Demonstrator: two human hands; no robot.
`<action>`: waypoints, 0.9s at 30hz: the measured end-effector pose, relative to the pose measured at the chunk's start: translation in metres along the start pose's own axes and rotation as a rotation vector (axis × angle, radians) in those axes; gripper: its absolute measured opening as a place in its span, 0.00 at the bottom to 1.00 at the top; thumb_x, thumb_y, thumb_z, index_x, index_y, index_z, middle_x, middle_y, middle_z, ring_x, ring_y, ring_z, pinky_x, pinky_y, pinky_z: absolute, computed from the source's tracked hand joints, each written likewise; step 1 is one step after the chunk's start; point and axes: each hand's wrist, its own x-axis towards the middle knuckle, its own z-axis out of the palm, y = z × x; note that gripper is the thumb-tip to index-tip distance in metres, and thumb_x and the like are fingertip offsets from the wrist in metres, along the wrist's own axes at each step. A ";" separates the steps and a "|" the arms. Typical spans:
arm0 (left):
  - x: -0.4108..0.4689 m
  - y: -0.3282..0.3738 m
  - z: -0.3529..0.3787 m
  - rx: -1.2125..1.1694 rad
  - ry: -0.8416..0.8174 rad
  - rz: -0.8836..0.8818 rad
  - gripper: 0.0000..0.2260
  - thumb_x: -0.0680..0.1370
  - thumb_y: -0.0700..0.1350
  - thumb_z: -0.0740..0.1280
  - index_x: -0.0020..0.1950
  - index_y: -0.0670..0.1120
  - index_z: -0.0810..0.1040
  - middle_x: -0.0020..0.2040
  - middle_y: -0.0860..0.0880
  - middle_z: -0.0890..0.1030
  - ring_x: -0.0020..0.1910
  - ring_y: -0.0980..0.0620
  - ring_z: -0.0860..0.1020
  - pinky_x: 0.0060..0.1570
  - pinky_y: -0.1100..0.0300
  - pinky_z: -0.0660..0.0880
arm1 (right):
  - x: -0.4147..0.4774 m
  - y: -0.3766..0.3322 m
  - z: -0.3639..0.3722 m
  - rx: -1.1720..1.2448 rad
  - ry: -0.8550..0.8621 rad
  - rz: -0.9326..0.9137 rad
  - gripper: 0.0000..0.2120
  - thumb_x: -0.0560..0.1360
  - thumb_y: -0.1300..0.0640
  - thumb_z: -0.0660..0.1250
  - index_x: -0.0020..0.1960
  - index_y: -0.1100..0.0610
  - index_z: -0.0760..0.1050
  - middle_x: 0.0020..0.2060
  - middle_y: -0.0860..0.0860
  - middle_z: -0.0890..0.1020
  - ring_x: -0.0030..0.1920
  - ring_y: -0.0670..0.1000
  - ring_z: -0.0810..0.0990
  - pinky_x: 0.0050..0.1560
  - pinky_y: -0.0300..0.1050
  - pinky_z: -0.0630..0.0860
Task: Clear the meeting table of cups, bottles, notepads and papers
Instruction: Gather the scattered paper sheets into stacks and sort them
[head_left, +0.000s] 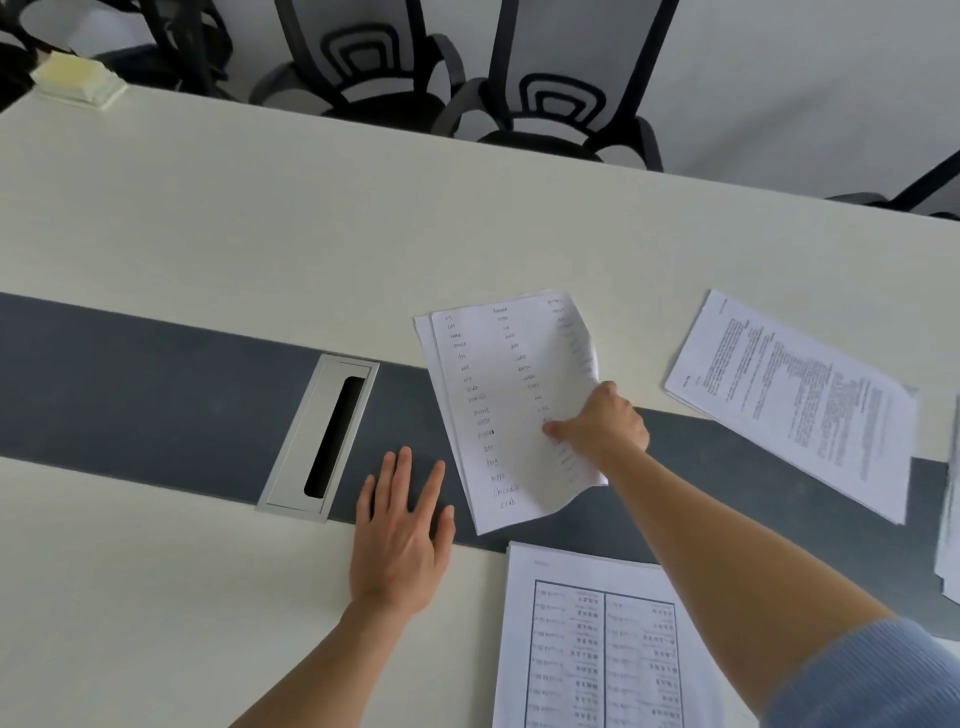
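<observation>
A long pale counter (260, 218) fills the view, and a dark grey strip (130, 374) runs along its middle. In this strip sits a silver cable hatch (322, 436) with a black slot. Just to the right of the hatch, the left hand (400, 525) lies flat on the counter with straight, spread fingers and holds nothing. Further right of the hatch lie the handwritten sheets (498, 405), a thin stack with lists of words, partly on the strip. The right hand (602, 426) has its grip closed on their right edge, with the thumb on top and the fingers curled under, so this edge is lifted and bent while the left edge rests on the counter. Well to the right of the hatch, a stack of printed text pages (795, 400) lies at an angle, and beyond it the edge of more paper (950, 519) shows at the border of the view. Right of the hatch and nearer to the person lies a stack of ruled forms (587, 639), partly covered by the right forearm with its blue sleeve (872, 675). Far behind and left of the hatch, at the counter's corner, stands a pale yellow block (78, 80), which looks like a pad of notes. Behind the far edge, black and grey office chairs (561, 88) are pushed close to the counter, on a pale floor (805, 78).
</observation>
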 end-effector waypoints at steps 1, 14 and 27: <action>0.000 0.000 0.000 0.005 0.003 0.002 0.24 0.80 0.56 0.50 0.73 0.50 0.71 0.75 0.40 0.66 0.75 0.42 0.62 0.71 0.45 0.57 | 0.000 0.001 0.004 0.076 -0.016 0.003 0.27 0.68 0.44 0.76 0.57 0.55 0.68 0.48 0.52 0.79 0.49 0.56 0.81 0.46 0.51 0.79; -0.004 0.007 -0.005 -0.104 -0.002 -0.059 0.26 0.80 0.58 0.50 0.73 0.49 0.70 0.76 0.41 0.64 0.77 0.43 0.59 0.74 0.46 0.56 | -0.124 0.158 -0.047 1.321 -0.326 0.143 0.11 0.75 0.64 0.69 0.57 0.56 0.78 0.50 0.58 0.86 0.50 0.60 0.84 0.53 0.60 0.80; -0.093 0.236 -0.104 -1.556 -0.755 -0.631 0.16 0.75 0.37 0.70 0.62 0.40 0.77 0.53 0.37 0.83 0.52 0.36 0.82 0.55 0.35 0.76 | -0.206 0.322 -0.084 1.077 -0.456 0.040 0.25 0.66 0.57 0.76 0.61 0.63 0.78 0.53 0.60 0.85 0.54 0.62 0.84 0.60 0.60 0.78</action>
